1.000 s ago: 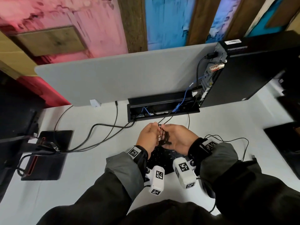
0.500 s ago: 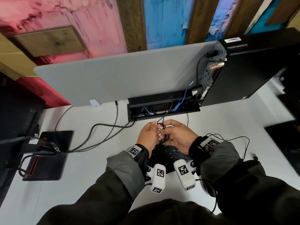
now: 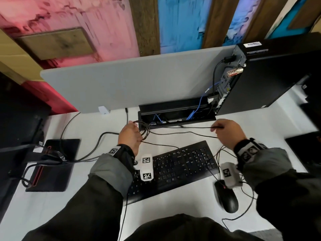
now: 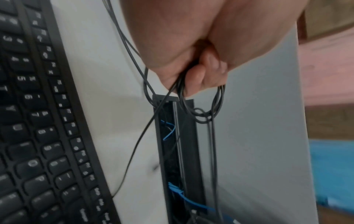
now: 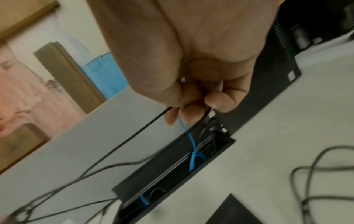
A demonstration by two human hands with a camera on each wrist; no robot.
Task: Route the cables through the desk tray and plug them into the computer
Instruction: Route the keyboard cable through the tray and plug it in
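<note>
My left hand grips a small coil of thin black cable just left of the black desk tray. In the left wrist view the loops hang from its curled fingers over the tray's end. A stretch of that cable runs right to my right hand, which pinches it near its plug end in front of the tray's right end. In the right wrist view the cable leaves the closed fingers. The black computer tower stands behind, its rear ports facing the tray.
Blue cables lie in the tray and rise to the computer. A black keyboard and a mouse lie in front of me with loose cable beside them. A monitor base stands at the left. A grey divider backs the desk.
Both hands were together over the keyboard on a bundled cable. They have moved apart, left hand leftwards with the coil and right hand rightwards, drawing the cable out between them.
</note>
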